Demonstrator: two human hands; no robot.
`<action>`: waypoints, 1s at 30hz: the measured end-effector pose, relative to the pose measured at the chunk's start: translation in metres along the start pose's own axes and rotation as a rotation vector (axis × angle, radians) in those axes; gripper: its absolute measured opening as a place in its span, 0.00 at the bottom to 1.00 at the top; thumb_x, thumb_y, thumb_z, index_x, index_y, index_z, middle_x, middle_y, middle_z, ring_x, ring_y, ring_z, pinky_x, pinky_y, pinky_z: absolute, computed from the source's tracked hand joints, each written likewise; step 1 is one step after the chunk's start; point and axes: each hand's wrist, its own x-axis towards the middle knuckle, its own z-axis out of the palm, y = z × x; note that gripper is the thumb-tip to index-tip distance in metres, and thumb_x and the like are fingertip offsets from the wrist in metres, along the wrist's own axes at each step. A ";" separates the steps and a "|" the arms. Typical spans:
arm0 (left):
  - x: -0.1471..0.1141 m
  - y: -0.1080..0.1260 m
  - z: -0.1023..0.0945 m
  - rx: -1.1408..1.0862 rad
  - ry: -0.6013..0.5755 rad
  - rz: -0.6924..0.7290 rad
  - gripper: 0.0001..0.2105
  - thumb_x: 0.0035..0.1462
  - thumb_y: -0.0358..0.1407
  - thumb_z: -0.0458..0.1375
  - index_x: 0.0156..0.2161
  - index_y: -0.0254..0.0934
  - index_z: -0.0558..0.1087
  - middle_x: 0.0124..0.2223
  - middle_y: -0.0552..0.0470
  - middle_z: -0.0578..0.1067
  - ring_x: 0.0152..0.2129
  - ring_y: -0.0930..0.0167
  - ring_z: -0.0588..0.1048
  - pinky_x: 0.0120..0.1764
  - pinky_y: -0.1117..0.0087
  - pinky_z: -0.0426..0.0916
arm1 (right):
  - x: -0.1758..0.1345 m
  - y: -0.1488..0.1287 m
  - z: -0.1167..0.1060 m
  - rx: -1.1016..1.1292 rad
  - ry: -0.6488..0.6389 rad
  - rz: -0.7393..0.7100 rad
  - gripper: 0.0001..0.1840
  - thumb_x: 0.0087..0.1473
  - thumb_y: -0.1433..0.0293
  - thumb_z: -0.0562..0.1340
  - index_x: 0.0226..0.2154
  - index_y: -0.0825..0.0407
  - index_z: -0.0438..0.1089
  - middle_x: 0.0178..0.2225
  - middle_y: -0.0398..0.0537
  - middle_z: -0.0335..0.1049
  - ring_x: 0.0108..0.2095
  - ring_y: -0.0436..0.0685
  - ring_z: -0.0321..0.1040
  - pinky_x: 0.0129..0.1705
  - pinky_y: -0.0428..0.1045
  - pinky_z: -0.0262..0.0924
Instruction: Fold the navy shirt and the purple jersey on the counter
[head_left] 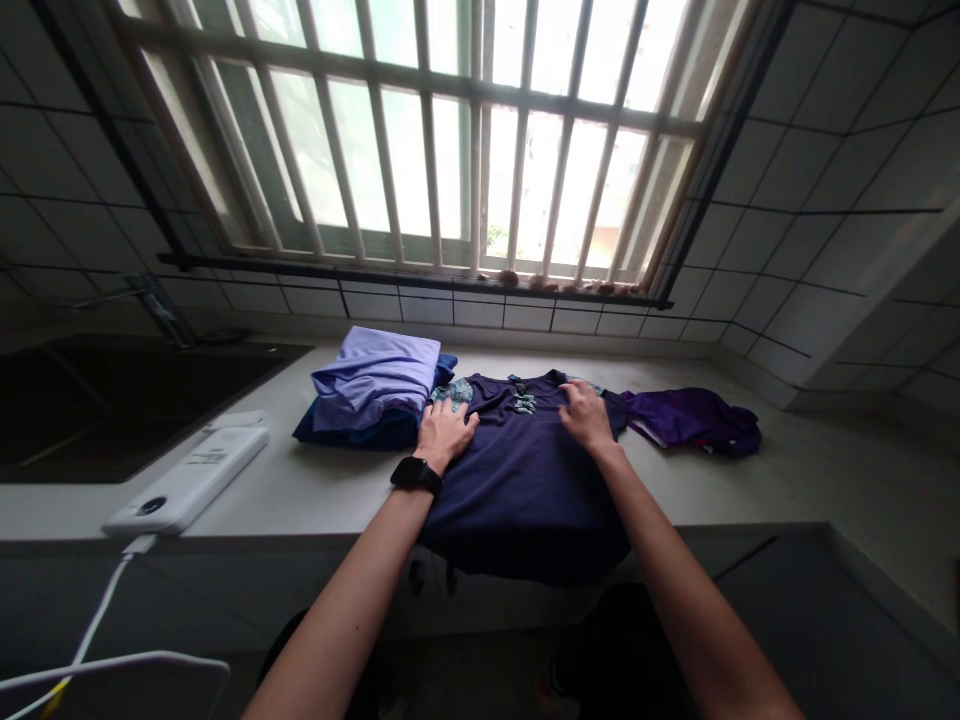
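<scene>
A dark navy shirt (525, 480) lies spread on the white counter, its lower part hanging over the front edge. Small teal patterned trim marks the neckline and shoulders. My left hand (446, 432), with a black watch on the wrist, rests on the shirt's left shoulder, fingers spread. On the opposite side, my right hand (586, 415) lies by the right shoulder with its fingers apart. Left of the shirt stands a pile of folded clothes (375, 375), lavender above and blue beneath. A crumpled purple garment (694, 420) touches the shirt's right sleeve.
A white power bank (191, 480) with a cable (97, 620) sits at the counter's left front. Behind it are a dark sink (97, 400) and a faucet (157, 310). A barred window (450, 150) fills the back wall, with small round objects (536, 284) along its sill.
</scene>
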 end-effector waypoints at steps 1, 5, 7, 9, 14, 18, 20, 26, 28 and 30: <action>0.001 -0.001 0.001 -0.012 -0.016 0.006 0.25 0.70 0.47 0.46 0.61 0.40 0.75 0.63 0.36 0.74 0.62 0.51 0.69 0.63 0.49 0.61 | 0.001 -0.012 0.008 0.029 -0.104 -0.092 0.28 0.66 0.67 0.56 0.66 0.51 0.65 0.72 0.57 0.56 0.71 0.63 0.52 0.69 0.58 0.51; 0.000 -0.001 0.001 -0.027 0.007 0.022 0.27 0.68 0.50 0.50 0.67 0.43 0.70 0.69 0.36 0.68 0.68 0.45 0.61 0.66 0.41 0.55 | 0.010 -0.048 0.037 0.046 -0.354 -0.060 0.34 0.72 0.56 0.45 0.75 0.46 0.49 0.78 0.48 0.38 0.77 0.63 0.35 0.74 0.69 0.36; -0.001 0.001 -0.001 -0.034 0.041 0.126 0.27 0.68 0.48 0.52 0.66 0.38 0.71 0.69 0.36 0.68 0.68 0.48 0.62 0.67 0.46 0.57 | 0.018 -0.054 0.045 0.041 -0.398 0.006 0.35 0.73 0.55 0.41 0.77 0.45 0.42 0.78 0.46 0.34 0.77 0.63 0.32 0.74 0.71 0.31; -0.003 0.004 -0.003 -0.075 0.013 0.329 0.24 0.68 0.44 0.52 0.63 0.35 0.73 0.66 0.37 0.71 0.65 0.55 0.68 0.67 0.55 0.62 | 0.025 -0.053 0.048 0.037 -0.409 0.039 0.37 0.73 0.54 0.40 0.77 0.47 0.38 0.78 0.45 0.32 0.77 0.61 0.30 0.74 0.69 0.29; -0.014 0.011 -0.003 -0.173 -0.158 0.599 0.25 0.70 0.47 0.52 0.66 0.38 0.69 0.69 0.42 0.69 0.68 0.60 0.65 0.69 0.60 0.58 | 0.033 -0.049 0.049 0.007 -0.412 0.090 0.38 0.72 0.54 0.38 0.77 0.54 0.40 0.78 0.45 0.31 0.77 0.57 0.28 0.75 0.66 0.29; -0.031 0.020 -0.014 -0.177 -0.296 0.559 0.32 0.68 0.56 0.53 0.69 0.40 0.65 0.74 0.40 0.61 0.72 0.53 0.55 0.70 0.52 0.53 | 0.033 -0.048 0.050 0.002 -0.422 0.076 0.38 0.73 0.53 0.37 0.77 0.54 0.41 0.78 0.46 0.30 0.77 0.58 0.27 0.75 0.66 0.29; -0.039 0.025 -0.025 -0.230 -0.343 0.571 0.30 0.68 0.55 0.52 0.67 0.40 0.68 0.71 0.41 0.65 0.70 0.57 0.62 0.69 0.58 0.57 | 0.032 -0.045 0.049 0.003 -0.442 0.051 0.39 0.72 0.51 0.37 0.77 0.53 0.40 0.78 0.47 0.30 0.77 0.58 0.27 0.75 0.67 0.28; -0.058 0.027 -0.036 -0.178 -0.242 0.346 0.25 0.70 0.44 0.52 0.67 0.36 0.67 0.71 0.39 0.65 0.69 0.57 0.64 0.69 0.59 0.58 | 0.023 -0.032 0.042 0.024 -0.464 -0.026 0.39 0.73 0.50 0.36 0.77 0.50 0.40 0.78 0.47 0.31 0.77 0.57 0.28 0.75 0.64 0.28; -0.065 0.020 -0.032 -0.095 -0.246 0.295 0.26 0.71 0.46 0.52 0.68 0.37 0.67 0.72 0.39 0.63 0.70 0.53 0.60 0.69 0.52 0.57 | 0.014 -0.029 0.039 0.027 -0.457 -0.026 0.38 0.73 0.51 0.35 0.77 0.50 0.40 0.78 0.47 0.32 0.77 0.57 0.29 0.75 0.64 0.29; -0.070 0.010 -0.031 -0.074 -0.264 0.358 0.24 0.71 0.47 0.51 0.65 0.40 0.70 0.69 0.41 0.68 0.69 0.55 0.63 0.68 0.53 0.59 | 0.002 -0.029 0.036 0.024 -0.451 -0.033 0.38 0.73 0.51 0.36 0.77 0.51 0.41 0.78 0.47 0.33 0.77 0.57 0.29 0.75 0.64 0.29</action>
